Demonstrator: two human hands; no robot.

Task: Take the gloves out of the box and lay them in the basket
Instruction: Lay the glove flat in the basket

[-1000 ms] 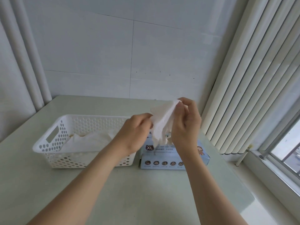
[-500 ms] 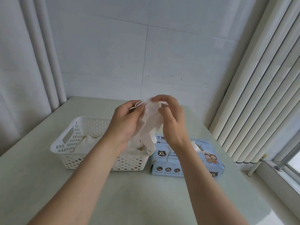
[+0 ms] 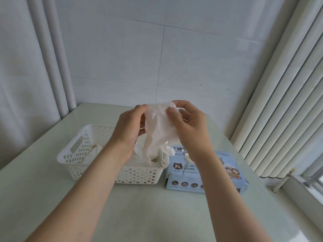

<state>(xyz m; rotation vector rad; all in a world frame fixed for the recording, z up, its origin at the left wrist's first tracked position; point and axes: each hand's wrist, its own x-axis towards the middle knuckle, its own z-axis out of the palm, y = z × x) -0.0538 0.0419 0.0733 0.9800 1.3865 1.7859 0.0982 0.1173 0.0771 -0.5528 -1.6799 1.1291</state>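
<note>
A thin white glove (image 3: 158, 130) hangs in the air above the right end of the white perforated basket (image 3: 82, 152). My left hand (image 3: 129, 130) pinches its upper left edge and my right hand (image 3: 188, 126) pinches its upper right corner. The glove's fingers dangle down toward other white gloves (image 3: 139, 156) lying inside the basket. The light blue glove box (image 3: 209, 173), marked XL, lies on the table just right of the basket, partly hidden behind my right wrist.
The pale green table (image 3: 52, 198) meets a white tiled wall (image 3: 174, 58) at the back. Vertical pipes (image 3: 57, 67) run down at the left. A ribbed white radiator (image 3: 279, 110) and a window sill (image 3: 305, 189) stand to the right.
Both hands have carried the glove leftward from above the box to over the basket's right end. The camera view has also shifted, so basket and box sit further right in the picture.
</note>
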